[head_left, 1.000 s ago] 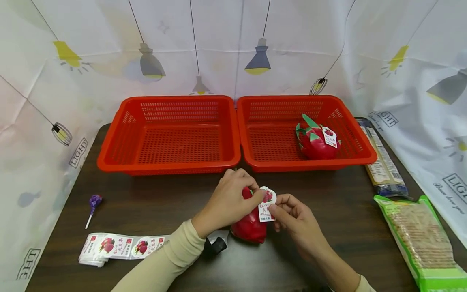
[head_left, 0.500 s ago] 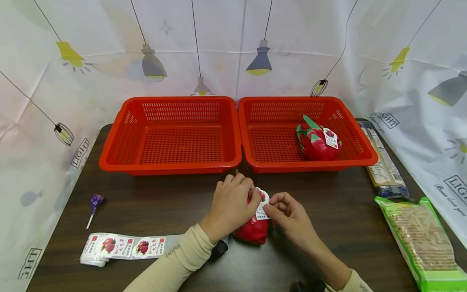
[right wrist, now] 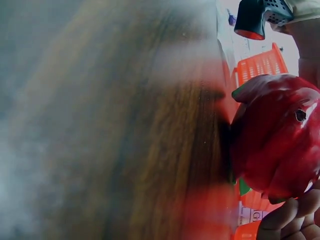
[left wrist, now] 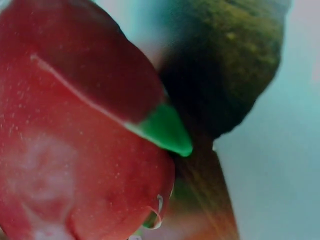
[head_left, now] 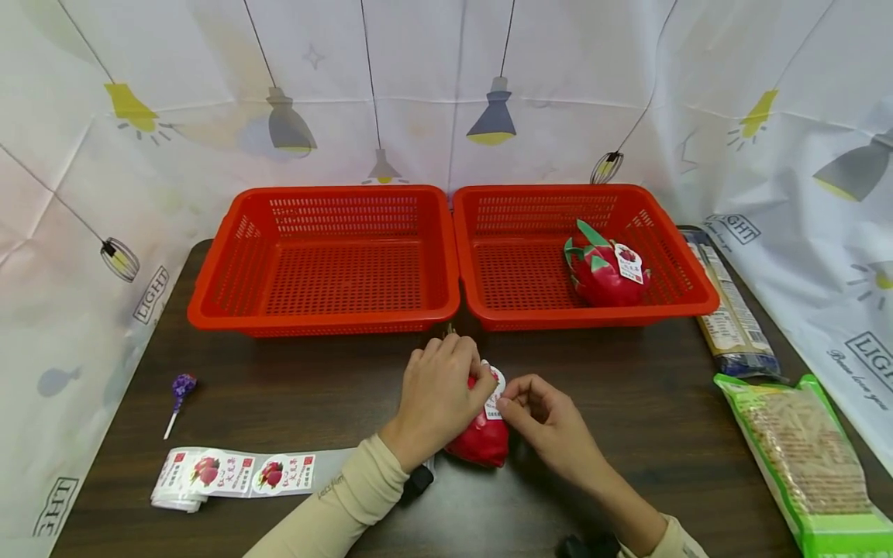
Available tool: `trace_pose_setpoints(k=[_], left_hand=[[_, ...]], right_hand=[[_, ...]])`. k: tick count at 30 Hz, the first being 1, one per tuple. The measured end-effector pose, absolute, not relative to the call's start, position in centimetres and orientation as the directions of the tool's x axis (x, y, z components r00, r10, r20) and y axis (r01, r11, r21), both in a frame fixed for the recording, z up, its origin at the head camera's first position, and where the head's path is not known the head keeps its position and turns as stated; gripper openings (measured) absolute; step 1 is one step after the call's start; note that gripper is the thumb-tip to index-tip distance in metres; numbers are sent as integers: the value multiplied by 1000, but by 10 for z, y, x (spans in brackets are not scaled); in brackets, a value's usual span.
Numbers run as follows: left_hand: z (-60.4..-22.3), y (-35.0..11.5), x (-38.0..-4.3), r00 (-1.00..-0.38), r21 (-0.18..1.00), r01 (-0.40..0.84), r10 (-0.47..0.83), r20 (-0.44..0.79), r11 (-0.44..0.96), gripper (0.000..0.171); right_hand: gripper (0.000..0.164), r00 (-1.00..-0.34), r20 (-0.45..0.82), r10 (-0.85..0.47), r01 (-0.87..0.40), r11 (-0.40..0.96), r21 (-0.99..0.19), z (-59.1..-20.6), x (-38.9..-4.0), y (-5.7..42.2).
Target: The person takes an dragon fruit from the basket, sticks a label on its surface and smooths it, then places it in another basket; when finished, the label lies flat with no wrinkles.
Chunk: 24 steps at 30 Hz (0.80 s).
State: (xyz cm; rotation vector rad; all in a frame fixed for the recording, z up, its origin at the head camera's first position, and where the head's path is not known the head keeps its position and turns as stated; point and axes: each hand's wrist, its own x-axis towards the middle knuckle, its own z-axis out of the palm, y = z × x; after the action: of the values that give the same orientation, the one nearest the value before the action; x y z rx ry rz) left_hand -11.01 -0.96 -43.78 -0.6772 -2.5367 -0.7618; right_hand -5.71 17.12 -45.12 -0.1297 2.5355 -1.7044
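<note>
A red dragon fruit with green-tipped scales sits on the table in front of the baskets. My left hand is over it, curled thumb and forefinger meeting at the left edge of a white printed label. From the other side my right hand pinches that label's right edge, against the fruit's upper right side. The label's left part is hidden behind my left fingers. Red skin and a green scale of the dragon fruit fill much of the left wrist view. The right wrist view shows the dragon fruit above curled fingertips.
Two red baskets stand behind; the right one holds a labelled dragon fruit. A label strip and a lollipop lie left. Two packets lie right.
Both hands have shifted left with the label, which now lies closer against the dragon fruit. Less of the label shows. The fruit has stayed about where it was.
</note>
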Motion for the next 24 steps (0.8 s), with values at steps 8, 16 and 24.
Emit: trace_pose_setpoints(k=[8, 16, 24], left_hand=[[-442, -10, -110, -809, 458, 544, 294, 509, 703, 21], [-443, -11, -110, -833, 532, 519, 258, 489, 669, 15], [-441, -24, -91, -887, 705, 451, 189, 421, 548, 33]], right_hand=[[14, -990, -29, -135, -23, 367, -930, -451, -53, 174], [25, -992, -80, -102, 35, 379, -925, -449, -52, 173], [34, -983, -161, -92, 115, 380, -918, -447, -51, 171]])
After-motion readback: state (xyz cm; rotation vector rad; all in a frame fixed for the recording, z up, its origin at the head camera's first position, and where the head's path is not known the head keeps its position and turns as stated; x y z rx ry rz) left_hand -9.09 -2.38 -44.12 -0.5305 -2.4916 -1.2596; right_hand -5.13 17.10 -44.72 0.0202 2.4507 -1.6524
